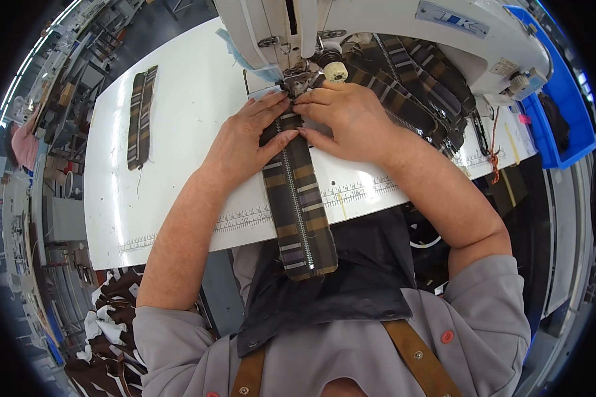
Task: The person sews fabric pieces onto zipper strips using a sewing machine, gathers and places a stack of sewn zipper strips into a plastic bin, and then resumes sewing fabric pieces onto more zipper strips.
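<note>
A plaid fabric strip with a metal zipper (297, 205) runs from under the sewing machine's presser foot (299, 81) down over the table's front edge. On its left side, my left hand (248, 129) lies with fingers extended and thumb apart, pressing the cloth close to the foot. From the right, my right hand (351, 118) rests its fingertips beside the foot, its thumb spread onto the strip near the zipper. Both hands look open, flat on the cloth rather than wrapped round it. The fabric under the fingers and the needle point are hidden.
Several plaid zippered pieces (417, 86) are heaped right of the foot, under the machine arm (404, 20). Another plaid strip (141, 118) lies on the white table (179, 165). A blue bin (563, 155) stands far right. Printed ruler marks (245, 218) follow the front edge.
</note>
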The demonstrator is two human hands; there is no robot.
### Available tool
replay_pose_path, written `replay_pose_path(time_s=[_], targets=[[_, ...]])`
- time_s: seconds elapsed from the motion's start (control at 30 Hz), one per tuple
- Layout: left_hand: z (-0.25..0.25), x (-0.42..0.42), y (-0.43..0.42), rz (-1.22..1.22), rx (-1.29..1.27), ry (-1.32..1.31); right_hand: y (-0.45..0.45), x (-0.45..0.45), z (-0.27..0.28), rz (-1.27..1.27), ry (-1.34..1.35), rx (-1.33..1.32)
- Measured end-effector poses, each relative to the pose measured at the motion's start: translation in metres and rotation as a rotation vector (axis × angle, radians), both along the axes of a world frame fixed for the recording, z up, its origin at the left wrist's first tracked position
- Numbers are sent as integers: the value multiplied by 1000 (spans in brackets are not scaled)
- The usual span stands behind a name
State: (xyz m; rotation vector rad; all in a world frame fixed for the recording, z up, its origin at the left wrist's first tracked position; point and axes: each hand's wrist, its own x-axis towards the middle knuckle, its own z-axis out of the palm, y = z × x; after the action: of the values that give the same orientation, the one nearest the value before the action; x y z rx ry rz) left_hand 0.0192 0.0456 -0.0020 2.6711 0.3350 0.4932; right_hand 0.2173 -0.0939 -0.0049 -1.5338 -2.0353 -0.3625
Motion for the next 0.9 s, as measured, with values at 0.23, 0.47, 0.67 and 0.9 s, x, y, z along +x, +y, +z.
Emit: replay_pose_path(time_s=[0.23,0.47,0.67,0.9], targets=[[2,-2,-5,10,175,50,-3,-1,0,-30,-10,-55],[3,-2,-8,-7,142,29,-3,-1,-4,-33,-7,-30],[8,-3,-11,-1,125,20,-3,-1,-2,-21,3,-35],[7,-4,-12,-2,74,-2,-2,-2,-3,-19,-4,-12]])
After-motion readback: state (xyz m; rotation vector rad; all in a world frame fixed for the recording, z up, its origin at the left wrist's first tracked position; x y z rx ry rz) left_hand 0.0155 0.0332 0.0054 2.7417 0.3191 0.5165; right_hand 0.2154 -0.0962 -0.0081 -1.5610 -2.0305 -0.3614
